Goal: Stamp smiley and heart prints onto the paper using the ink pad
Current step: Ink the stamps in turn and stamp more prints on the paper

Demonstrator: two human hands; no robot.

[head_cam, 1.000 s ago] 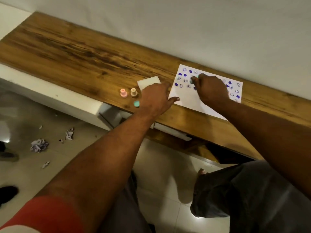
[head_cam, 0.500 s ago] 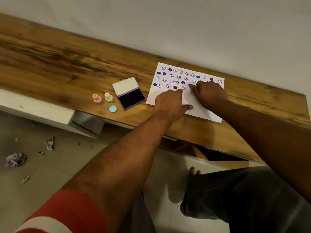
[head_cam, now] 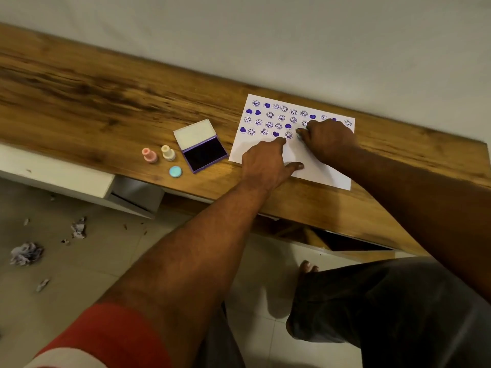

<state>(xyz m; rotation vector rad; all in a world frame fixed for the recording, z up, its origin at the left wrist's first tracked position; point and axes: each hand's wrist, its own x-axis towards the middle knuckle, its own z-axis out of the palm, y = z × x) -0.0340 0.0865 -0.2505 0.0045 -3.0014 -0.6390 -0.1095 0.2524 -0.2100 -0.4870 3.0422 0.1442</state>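
A white sheet of paper (head_cam: 316, 168) lies flat on the wood-grain table (head_cam: 106, 102), its far half covered in purple smiley rings and solid hearts. The left hand (head_cam: 265, 166) presses on the paper with fingers spread, holding nothing. The right hand (head_cam: 329, 139) is bunched with fingertips down on the sheet; whether its grip holds a stamp I cannot tell. Left of the paper sits the open ink pad (head_cam: 203, 152), dark and rectangular, then a cream stamp (head_cam: 168, 152), a pink stamp (head_cam: 149, 155) and a round blue cap (head_cam: 175, 171).
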